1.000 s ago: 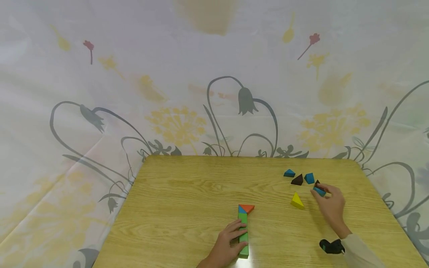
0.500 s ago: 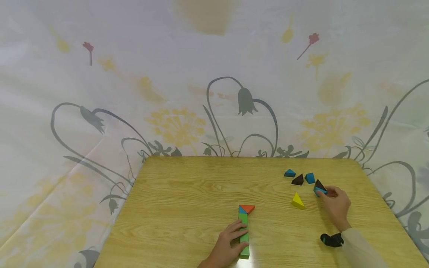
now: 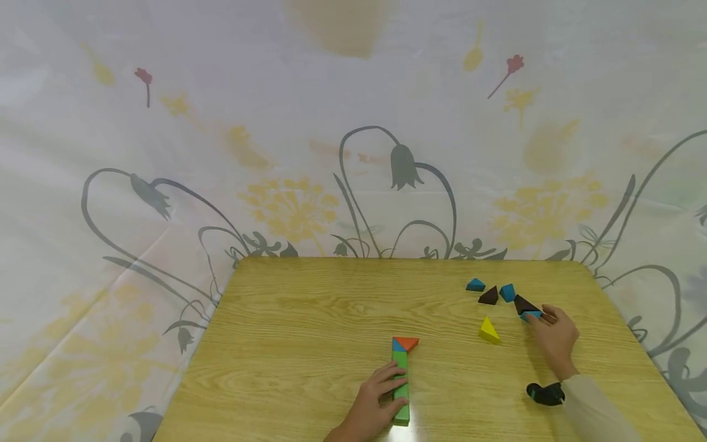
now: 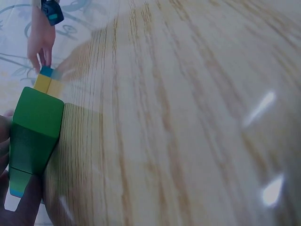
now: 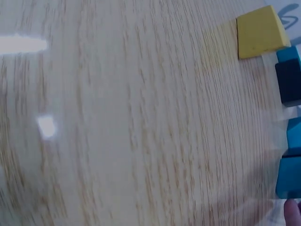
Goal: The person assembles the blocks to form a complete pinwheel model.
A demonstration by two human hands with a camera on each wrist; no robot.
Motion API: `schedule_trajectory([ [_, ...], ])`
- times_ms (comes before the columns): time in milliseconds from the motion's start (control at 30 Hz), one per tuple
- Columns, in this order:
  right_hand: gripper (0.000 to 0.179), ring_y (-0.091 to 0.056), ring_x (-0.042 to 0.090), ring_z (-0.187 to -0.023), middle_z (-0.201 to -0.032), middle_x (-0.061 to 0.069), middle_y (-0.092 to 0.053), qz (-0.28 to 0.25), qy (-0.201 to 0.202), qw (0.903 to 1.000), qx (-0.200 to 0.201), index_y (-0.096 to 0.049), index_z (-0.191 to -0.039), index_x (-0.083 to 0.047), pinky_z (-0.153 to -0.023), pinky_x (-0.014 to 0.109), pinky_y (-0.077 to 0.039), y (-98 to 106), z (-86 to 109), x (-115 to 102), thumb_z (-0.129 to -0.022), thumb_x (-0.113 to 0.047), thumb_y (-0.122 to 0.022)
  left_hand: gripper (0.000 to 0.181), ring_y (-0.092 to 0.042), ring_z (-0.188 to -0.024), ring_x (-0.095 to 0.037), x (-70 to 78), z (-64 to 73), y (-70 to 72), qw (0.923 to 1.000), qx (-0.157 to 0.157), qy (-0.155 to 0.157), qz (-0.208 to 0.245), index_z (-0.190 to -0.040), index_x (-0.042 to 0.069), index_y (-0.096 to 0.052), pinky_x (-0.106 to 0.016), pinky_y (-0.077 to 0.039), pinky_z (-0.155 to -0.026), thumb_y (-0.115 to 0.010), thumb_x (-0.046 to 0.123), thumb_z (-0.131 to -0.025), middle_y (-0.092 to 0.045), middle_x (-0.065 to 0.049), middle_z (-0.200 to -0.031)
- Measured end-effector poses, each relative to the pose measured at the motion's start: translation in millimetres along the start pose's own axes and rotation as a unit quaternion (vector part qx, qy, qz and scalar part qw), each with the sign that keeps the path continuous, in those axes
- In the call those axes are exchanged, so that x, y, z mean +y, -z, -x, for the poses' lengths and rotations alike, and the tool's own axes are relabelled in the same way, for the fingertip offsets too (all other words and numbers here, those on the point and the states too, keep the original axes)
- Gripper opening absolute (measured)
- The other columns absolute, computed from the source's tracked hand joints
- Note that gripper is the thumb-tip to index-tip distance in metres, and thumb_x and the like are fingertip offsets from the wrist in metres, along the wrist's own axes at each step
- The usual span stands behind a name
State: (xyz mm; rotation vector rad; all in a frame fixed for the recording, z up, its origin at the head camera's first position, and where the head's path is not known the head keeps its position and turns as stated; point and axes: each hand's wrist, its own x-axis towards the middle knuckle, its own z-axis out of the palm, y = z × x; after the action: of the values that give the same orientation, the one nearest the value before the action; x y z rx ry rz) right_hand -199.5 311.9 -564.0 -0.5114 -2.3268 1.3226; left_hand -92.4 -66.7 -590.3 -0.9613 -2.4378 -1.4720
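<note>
My left hand [image 3: 374,399] rests with its fingers and thumb laid across the green blocks [image 3: 401,393], which lie end to end in a line. A small blue triangle block [image 3: 397,345] and an orange triangle block [image 3: 407,343] sit at the far end of this line. On the right, my right hand [image 3: 556,337] holds a blue triangular block [image 3: 530,315] between thumb and fingers, low at the tabletop. That block lies against a dark brown triangular block [image 3: 523,304]. In the right wrist view, a fingertip [image 5: 291,209] touches a blue block [image 5: 289,176].
Beyond the right hand lie another blue block [image 3: 507,293], a second dark brown block [image 3: 488,296] and a further blue triangle [image 3: 475,285]. A yellow triangular block [image 3: 488,330] lies nearer. A black object [image 3: 545,394] is beside the right sleeve. Patterned cloth [image 3: 353,202] hangs behind the table [image 3: 309,307].
My right hand has shifted slightly right with the blue block. The brown block beside it has turned and now lies against the blue one. My left hand stays on the green blocks.
</note>
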Motion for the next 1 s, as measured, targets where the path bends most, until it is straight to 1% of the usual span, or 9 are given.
schedule_trajectory([
  [67,0.049,-0.056,0.028,-0.096,-0.117,0.03,-0.055,0.007,-0.004,0.9999,0.015,-0.053,-0.124,0.012,-0.067,0.005,-0.036,-4.1,0.4,-1.0,-0.086,-0.015,-0.069,0.036,-0.044,-0.128,-0.033,0.0,-0.1,-0.2,1.0,0.001,0.0,0.0,-0.118,-0.003,-0.063,-0.038,-0.043,-0.101,-0.068,0.014,-0.087,-0.057,-0.012,-0.128],
  [100,0.051,-0.054,0.027,-0.094,-0.115,0.029,-0.055,0.012,-0.005,0.9997,0.022,-0.053,-0.123,0.012,-0.07,0.01,-0.038,-6.3,0.2,-0.4,-0.085,-0.016,-0.071,0.035,-0.044,-0.128,-0.033,0.1,-0.2,-0.1,1.0,0.002,0.0,0.001,-0.118,-0.003,-0.063,-0.038,-0.043,-0.101,-0.068,0.013,-0.087,-0.057,-0.012,-0.128],
  [200,0.052,-0.05,0.034,-0.095,-0.111,0.029,-0.055,0.026,-0.013,0.9991,0.031,-0.052,-0.122,0.013,-0.082,0.033,-0.041,-9.9,-0.5,0.8,-0.085,-0.019,-0.071,0.036,-0.044,-0.128,-0.032,0.7,-0.5,0.0,1.0,-0.001,0.003,0.002,-0.119,-0.003,-0.063,-0.038,-0.043,-0.101,-0.068,0.014,-0.088,-0.057,-0.011,-0.128],
  [267,0.051,-0.049,0.038,-0.095,-0.109,0.032,-0.054,0.021,-0.016,0.9992,0.03,-0.051,-0.121,0.015,-0.091,0.047,-0.037,-10.3,-1.3,0.9,-0.086,-0.017,-0.069,0.036,-0.044,-0.128,-0.032,1.1,-0.6,0.1,1.0,-0.004,0.007,0.003,-0.119,-0.002,-0.062,-0.038,-0.043,-0.101,-0.067,0.014,-0.088,-0.057,-0.011,-0.128],
  [333,0.049,-0.049,0.04,-0.095,-0.107,0.034,-0.054,0.018,-0.018,0.9992,0.032,-0.051,-0.119,0.016,-0.098,0.053,-0.03,-10.9,-1.6,0.8,-0.086,-0.016,-0.069,0.036,-0.044,-0.128,-0.032,1.2,-0.6,0.2,0.9999,-0.006,0.009,0.003,-0.119,-0.002,-0.062,-0.037,-0.043,-0.101,-0.067,0.014,-0.088,-0.057,-0.011,-0.129],
  [433,0.05,-0.049,0.041,-0.094,-0.106,0.036,-0.054,0.01,-0.02,0.999,0.039,-0.052,-0.118,0.017,-0.102,0.055,-0.024,-12.7,-1.7,-0.4,-0.085,-0.016,-0.07,0.036,-0.044,-0.128,-0.032,0.9,-0.5,0.4,0.9999,-0.006,0.009,0.003,-0.119,-0.002,-0.062,-0.038,-0.043,-0.101,-0.068,0.013,-0.087,-0.057,-0.01,-0.129],
  [600,0.053,-0.046,0.039,-0.096,-0.107,0.032,-0.052,0.005,-0.02,0.9984,0.052,-0.051,-0.119,0.017,-0.092,0.053,-0.035,-19.7,-0.1,-2.3,-0.084,-0.017,-0.072,0.036,-0.044,-0.128,-0.033,0.4,-0.3,0.8,1.0,-0.005,0.005,0.001,-0.119,-0.003,-0.062,-0.038,-0.043,-0.101,-0.068,0.012,-0.087,-0.057,-0.011,-0.128],
  [700,0.05,-0.045,0.043,-0.099,-0.107,0.032,-0.049,0.0,-0.012,0.998,0.061,-0.051,-0.118,0.018,-0.089,0.055,-0.035,-23.4,0.7,-3.3,-0.085,-0.015,-0.07,0.036,-0.044,-0.128,-0.034,1.3,-0.2,1.2,1.0,-0.005,0.003,0.001,-0.119,-0.004,-0.062,-0.039,-0.043,-0.1,-0.068,0.012,-0.087,-0.057,-0.012,-0.128],
  [1000,0.041,-0.045,0.047,-0.103,-0.109,0.034,-0.05,-0.009,-0.004,0.9966,0.082,-0.052,-0.114,0.017,-0.094,0.056,-0.031,-26.8,2.8,-4.0,-0.084,-0.007,-0.068,0.037,-0.042,-0.129,-0.033,3.6,-0.7,2.2,0.9999,-0.01,0.01,0.005,-0.119,-0.004,-0.062,-0.038,-0.043,-0.101,-0.067,0.016,-0.088,-0.056,-0.013,-0.129],
])
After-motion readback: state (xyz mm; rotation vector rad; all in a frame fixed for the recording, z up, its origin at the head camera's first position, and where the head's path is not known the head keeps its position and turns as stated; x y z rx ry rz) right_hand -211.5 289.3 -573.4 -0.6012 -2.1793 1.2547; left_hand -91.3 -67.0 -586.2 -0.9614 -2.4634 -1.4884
